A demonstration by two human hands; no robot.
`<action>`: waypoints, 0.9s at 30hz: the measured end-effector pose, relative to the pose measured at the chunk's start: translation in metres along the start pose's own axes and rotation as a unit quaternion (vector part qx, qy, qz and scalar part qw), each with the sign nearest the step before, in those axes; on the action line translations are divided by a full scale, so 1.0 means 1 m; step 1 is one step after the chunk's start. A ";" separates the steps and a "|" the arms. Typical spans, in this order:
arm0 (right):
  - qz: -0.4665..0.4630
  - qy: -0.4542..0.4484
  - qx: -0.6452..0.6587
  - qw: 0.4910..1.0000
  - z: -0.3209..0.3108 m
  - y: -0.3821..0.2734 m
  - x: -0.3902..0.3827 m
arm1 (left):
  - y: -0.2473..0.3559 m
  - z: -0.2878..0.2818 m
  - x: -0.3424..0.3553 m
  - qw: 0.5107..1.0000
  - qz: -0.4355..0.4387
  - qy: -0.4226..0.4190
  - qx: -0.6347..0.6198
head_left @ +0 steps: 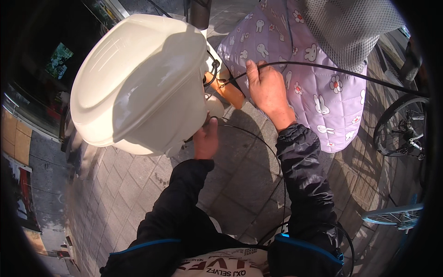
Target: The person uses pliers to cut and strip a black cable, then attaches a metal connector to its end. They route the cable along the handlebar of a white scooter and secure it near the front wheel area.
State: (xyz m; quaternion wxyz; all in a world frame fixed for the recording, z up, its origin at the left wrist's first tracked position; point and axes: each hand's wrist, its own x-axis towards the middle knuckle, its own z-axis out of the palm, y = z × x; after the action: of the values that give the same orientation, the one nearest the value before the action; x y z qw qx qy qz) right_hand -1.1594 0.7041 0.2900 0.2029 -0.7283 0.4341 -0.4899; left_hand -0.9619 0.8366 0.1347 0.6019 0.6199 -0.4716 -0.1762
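One black cable (pixel 323 67) (in right hand (pixel 268 92))

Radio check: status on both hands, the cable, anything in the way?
Right hand gripping black cable. Left hand at cream box's lower edge, grip unclear. Lilac cover close by right hand, possibly in the way.

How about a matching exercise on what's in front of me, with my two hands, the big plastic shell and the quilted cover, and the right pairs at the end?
Column one
1. Right hand
2. Left hand
3. Plastic shell
4. Quilted cover

Column two
A. Lilac, with white rabbits and flowers
B. At the shell's lower right edge, fingertips partly hidden
C. Holding a black cable
D. Smooth cream, partly in shadow

Right pairs: 1-C, 2-B, 3-D, 4-A
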 end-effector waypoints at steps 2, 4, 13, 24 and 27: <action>-0.015 0.017 -0.006 1.000 -0.001 -0.005 0.023 | -0.004 0.006 0.008 0.999 -0.037 -0.021 -0.013; -0.011 0.011 -0.002 1.000 -0.003 -0.010 0.037 | 0.014 0.019 0.007 0.995 -0.077 -0.006 -0.070; -0.031 -0.015 -0.029 0.999 -0.018 -0.018 0.079 | 0.018 0.012 0.019 0.957 -0.207 -0.005 -0.204; -0.133 -0.198 -0.042 0.970 0.006 -0.035 0.110 | 0.016 0.000 0.021 0.939 -0.233 -0.027 -0.252; -0.143 -0.165 -0.014 0.976 0.022 -0.023 0.113 | 0.012 0.005 0.022 0.931 -0.245 -0.035 -0.268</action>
State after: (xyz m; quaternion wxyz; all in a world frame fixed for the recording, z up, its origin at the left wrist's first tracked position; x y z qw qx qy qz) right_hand -1.1135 0.6196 0.3578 0.1898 -0.8564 0.2928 -0.3805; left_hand -0.9597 0.8183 0.1521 0.6669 0.5252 -0.2615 -0.4594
